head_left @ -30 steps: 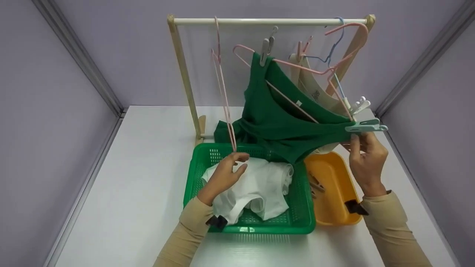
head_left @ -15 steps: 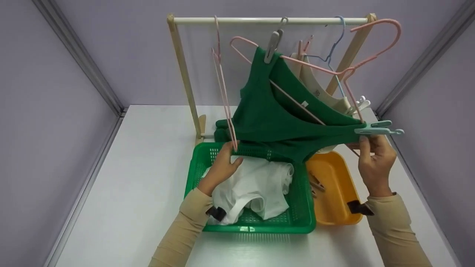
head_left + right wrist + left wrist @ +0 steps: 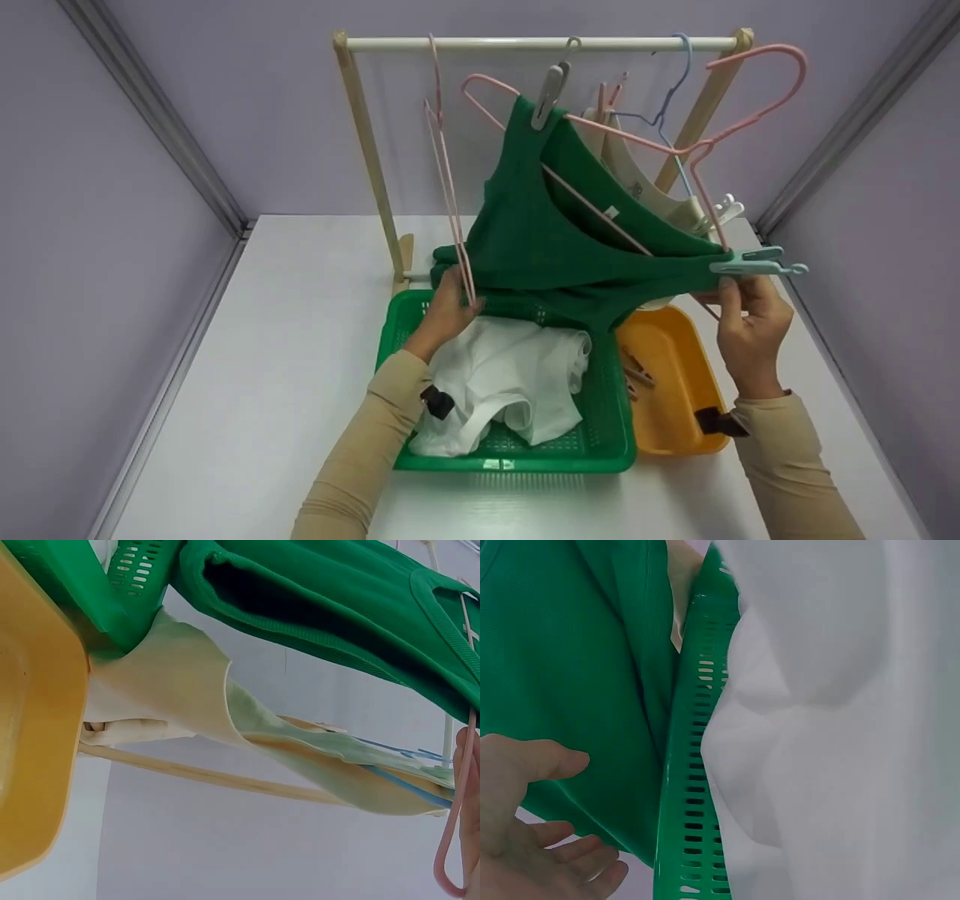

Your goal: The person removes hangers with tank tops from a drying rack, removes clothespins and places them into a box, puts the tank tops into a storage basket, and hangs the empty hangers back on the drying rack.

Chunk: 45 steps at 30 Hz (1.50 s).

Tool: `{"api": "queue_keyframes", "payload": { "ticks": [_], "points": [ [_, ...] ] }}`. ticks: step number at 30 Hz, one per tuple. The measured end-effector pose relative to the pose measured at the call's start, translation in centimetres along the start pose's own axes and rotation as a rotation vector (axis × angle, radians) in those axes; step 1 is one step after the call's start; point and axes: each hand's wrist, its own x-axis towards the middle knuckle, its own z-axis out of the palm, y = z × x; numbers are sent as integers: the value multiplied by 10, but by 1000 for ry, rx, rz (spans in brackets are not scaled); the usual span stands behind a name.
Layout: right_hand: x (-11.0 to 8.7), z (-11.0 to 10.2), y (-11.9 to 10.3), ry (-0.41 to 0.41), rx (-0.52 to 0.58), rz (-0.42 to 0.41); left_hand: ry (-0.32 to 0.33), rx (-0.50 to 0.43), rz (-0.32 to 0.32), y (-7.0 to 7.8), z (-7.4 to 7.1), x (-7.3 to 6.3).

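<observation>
1. Behind the green basket [image 3: 555, 463], at its left end, a clothes rack [image 3: 369, 150] is stood on the surface [image 3: 247, 390].
2. The left hand [image 3: 448, 315] is held over the basket's rear left part, beside the lower end of a bare pink hanger [image 3: 457, 225] hung from the rack; thumb and fingers are seen spread apart and nothing is gripped, though whether the hanger is touched cannot be told.
3. A white cloth [image 3: 510, 375] is heaped inside the basket.
4. Above the basket's rear rim, a green top [image 3: 517, 240] is held up, slung on a second pink hanger [image 3: 615, 133]; one strap is fastened by a grey clip [image 3: 550, 94].
5. Behind the basket's right end, a beige garment [image 3: 660, 196] is hung on a blue hanger [image 3: 666, 105].
6. Just right of the basket, an orange tray [image 3: 682, 405] is placed, with wooden clips [image 3: 637, 373] inside.
7. Well right of the basket, the green top's other strap is pinched by the right hand [image 3: 754, 330], just below a teal clip [image 3: 757, 262].
</observation>
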Motion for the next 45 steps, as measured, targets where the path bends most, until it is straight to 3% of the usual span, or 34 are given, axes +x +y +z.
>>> {"api": "queue_keyframes", "payload": {
  "ticks": [4,9,14,18,25,31,36,41,45],
  "points": [
    [0,4,-3,-1,17,-15,-16,-32,-24,2,-2,13],
    [1,7,-6,-4,40,-24,27,-92,-67,2,-3,28],
    [2,9,-8,1,56,-24,48,37,-8,-10,2,39],
    [2,9,-8,3,58,-30,27,139,16,-18,7,42],
    [1,10,-11,8,68,-34,-55,47,3,-12,15,41],
    [0,10,-13,-5,37,-36,-103,163,35,-8,22,42],
    [-1,10,-12,-4,45,-27,-121,168,55,-3,20,39],
    [-3,11,-11,-10,39,-26,-178,180,2,-3,20,39],
    [-3,12,-10,-9,22,-34,-200,241,-100,-5,22,39]
  ]
}}
